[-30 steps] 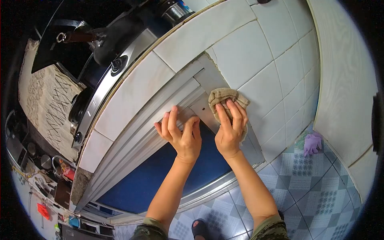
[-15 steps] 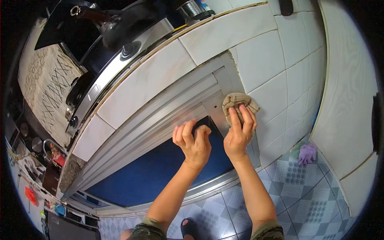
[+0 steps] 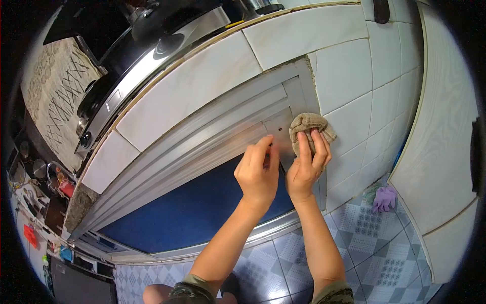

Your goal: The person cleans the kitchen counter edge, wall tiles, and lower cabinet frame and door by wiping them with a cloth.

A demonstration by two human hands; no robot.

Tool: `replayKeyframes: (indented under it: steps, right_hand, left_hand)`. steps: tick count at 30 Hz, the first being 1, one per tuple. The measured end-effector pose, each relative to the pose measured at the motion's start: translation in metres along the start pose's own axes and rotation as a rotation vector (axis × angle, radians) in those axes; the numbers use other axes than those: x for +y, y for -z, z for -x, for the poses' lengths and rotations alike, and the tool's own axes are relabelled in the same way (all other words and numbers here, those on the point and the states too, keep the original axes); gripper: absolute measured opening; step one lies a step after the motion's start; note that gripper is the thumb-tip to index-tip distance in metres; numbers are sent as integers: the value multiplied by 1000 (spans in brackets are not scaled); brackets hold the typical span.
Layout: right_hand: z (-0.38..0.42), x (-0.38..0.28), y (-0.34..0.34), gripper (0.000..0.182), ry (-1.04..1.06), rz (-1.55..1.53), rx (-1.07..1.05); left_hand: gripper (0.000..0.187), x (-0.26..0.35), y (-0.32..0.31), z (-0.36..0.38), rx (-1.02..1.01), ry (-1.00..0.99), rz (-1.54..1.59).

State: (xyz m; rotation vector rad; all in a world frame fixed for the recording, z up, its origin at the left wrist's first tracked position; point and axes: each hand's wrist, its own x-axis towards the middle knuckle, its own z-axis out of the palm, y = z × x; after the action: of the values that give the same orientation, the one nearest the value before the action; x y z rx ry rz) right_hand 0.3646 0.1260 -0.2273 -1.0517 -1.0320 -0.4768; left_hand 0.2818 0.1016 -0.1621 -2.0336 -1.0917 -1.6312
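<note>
A folded beige cloth [image 3: 310, 121] is pressed against the right side of a grey metal cabinet frame [image 3: 296, 81], partly over the white tiles. My right hand [image 3: 305, 169] holds it there with the fingers bent into its folds. Just to the left, my left hand [image 3: 257, 175] is closed in a pinch in front of the frame, near a small dark hole. Whatever may be between those fingertips is too small to make out. Below the hands is the cabinet's dark blue panel [image 3: 177, 218], partly covered by my left forearm.
Above the cabinet, a white tiled counter edge [image 3: 192, 81] carries a gas stove [image 3: 147, 63]. A pale wooden door [image 3: 448, 126] stands at the right. Purple gloves or a cloth [image 3: 385, 198] lie on the patterned tile floor [image 3: 364, 228] beside it.
My left hand has moved right and slightly up along the frame, its fingers now drawn together. My right hand stays on the cloth. The whole view has shifted a little.
</note>
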Motion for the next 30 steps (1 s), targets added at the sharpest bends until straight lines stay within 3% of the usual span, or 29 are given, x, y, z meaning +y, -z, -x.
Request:
replayKeyframes:
  steps: [11,17,19,24,30]
  right_hand:
    - [-4,0,7,35,-7,-37,-29]
    - [-3,1,10,34,-21,-64,-56]
    - [-3,1,9,34,-18,-70,-42]
    - [-2,1,8,33,-34,-64,-35]
    - [-2,1,9,33,-33,-44,-51]
  left_hand:
    - [12,-7,-5,-8,57,-154,-214]
    - [9,3,-5,-2,-9,-113,-408]
    - [10,6,-5,8,-114,-22,-470]
    - [10,4,-5,26,-148,65,-397]
    - [13,6,2,13,-47,50,-253]
